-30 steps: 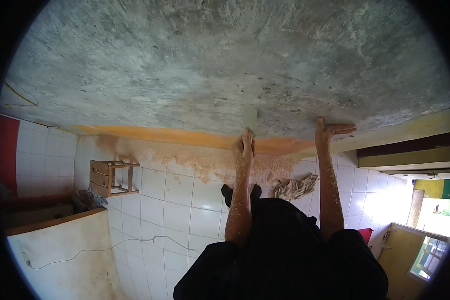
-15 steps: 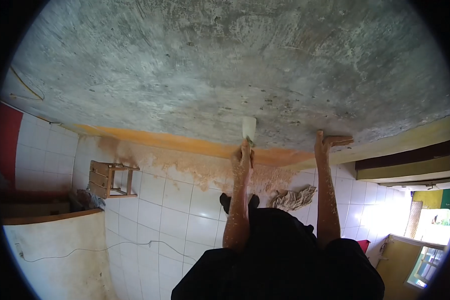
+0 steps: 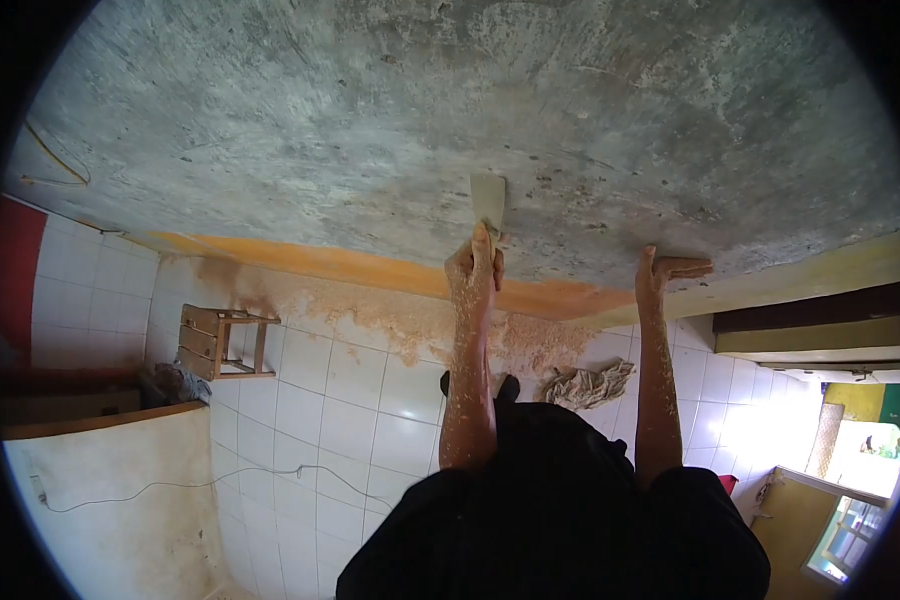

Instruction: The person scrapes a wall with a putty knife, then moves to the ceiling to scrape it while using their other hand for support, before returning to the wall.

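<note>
"While the left hand (image 3: 478, 264) is holding a scraper (image 3: 488, 202) up at the grey wall (image 3: 270, 130), what could be going wrong?"

"The blade could be snagging on the wall's rough patches, and a snag could be twisting the handle or sending the knuckles into the surface. Pale flakes are clinging to both forearms (image 3: 465, 390); similar grit under the right hand (image 3: 658, 268) could be letting the palm slide. Lower down, crumbly debris (image 3: 540, 345) is covering the tiled floor (image 3: 345, 390) along the foot of the wall, and a crumpled cloth (image 3: 590, 385) is lying near the shoes (image 3: 508, 387); either could be upsetting the footing if a foot is landing on it."

"How are the fingers standing?"

"On the left, the fingers (image 3: 499, 268) are wrapping around the handle, mostly hiding it, with the thumb lying along it toward the blade. The blade is pointing up the wall; how hard its edge is pressing, this angle is not revealing. On the right, the fingers are stretching out straight and pointing sideways, with the thumb standing apart and pointing upward. That hand appears to be bracing on the wall, well apart from the scraper, and is gripping nothing."
</note>
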A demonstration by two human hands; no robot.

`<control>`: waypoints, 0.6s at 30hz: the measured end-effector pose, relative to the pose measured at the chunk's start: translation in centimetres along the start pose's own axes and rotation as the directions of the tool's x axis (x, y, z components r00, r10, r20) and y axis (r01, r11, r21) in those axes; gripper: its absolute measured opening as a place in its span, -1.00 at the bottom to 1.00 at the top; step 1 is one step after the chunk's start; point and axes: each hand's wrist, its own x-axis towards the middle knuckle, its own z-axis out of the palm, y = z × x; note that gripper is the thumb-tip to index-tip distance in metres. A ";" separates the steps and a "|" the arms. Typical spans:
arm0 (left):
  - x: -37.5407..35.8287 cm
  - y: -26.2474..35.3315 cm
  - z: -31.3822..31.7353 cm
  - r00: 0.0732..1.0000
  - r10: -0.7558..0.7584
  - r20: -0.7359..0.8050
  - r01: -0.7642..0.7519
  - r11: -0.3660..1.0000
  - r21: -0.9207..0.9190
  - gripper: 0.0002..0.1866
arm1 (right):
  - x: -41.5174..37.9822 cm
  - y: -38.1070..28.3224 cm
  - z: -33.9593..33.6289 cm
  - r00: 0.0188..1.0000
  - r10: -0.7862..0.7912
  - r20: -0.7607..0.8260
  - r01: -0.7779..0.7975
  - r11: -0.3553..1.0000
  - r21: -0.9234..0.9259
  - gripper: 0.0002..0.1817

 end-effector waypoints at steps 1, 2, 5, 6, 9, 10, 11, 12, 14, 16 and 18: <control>-1.0 -0.8 -0.4 0.999 -0.040 0.002 0.040 0.999 0.029 -0.42 | 0.1 -0.3 0.0 1.000 -0.001 0.009 0.001 1.000 0.001 0.23; -1.8 -2.5 -0.9 0.998 -0.061 0.011 0.060 0.997 0.057 -0.43 | 0.3 -0.7 0.1 1.000 -0.003 0.010 0.003 1.000 0.011 0.24; -2.5 -7.5 -1.7 0.993 -0.116 -0.009 0.116 0.985 0.131 -0.46 | 0.5 -1.1 -0.1 1.000 -0.018 0.013 0.018 0.999 0.027 0.26; -1.7 -7.1 -1.9 0.998 -0.063 0.002 0.062 0.989 0.133 -0.46 | 0.6 -1.3 -0.1 1.000 -0.022 0.019 0.021 0.999 0.036 0.26; -0.2 -4.2 -1.1 0.999 0.043 0.024 -0.045 0.994 0.101 -0.46 | -0.2 -1.4 0.1 0.999 -0.016 0.049 0.013 0.999 0.051 0.28; 0.0 -3.4 -0.7 0.996 0.079 0.029 -0.081 0.994 0.076 -0.46 | -0.4 -1.7 0.2 0.999 -0.013 0.050 0.010 0.998 0.059 0.29; -0.4 -4.6 -1.0 0.998 0.046 0.052 -0.052 0.993 0.104 -0.47 | -0.7 -2.3 0.3 0.997 -0.063 -0.040 0.063 0.998 0.005 0.30; -0.8 -7.3 -1.5 0.997 0.019 0.076 -0.029 0.991 0.132 -0.47 | -1.0 -3.6 0.4 0.979 -0.126 -0.161 0.112 0.989 -0.091 0.31; -2.1 -13.9 -3.2 0.992 -0.099 0.076 0.072 0.953 0.296 -0.48 | -1.6 -5.0 -0.8 0.902 -0.276 -0.334 0.153 0.924 -0.351 0.32; -2.9 -16.6 -3.8 0.988 -0.143 0.059 0.124 0.962 0.244 -0.49 | -1.1 -5.1 -2.9 0.871 -0.385 -0.304 0.241 0.876 -0.417 0.37; -2.8 -18.8 -4.9 0.989 -0.141 0.041 0.125 0.956 0.264 -0.49 | -0.1 -5.2 -4.3 0.818 -0.506 -0.272 0.363 0.823 -0.437 0.44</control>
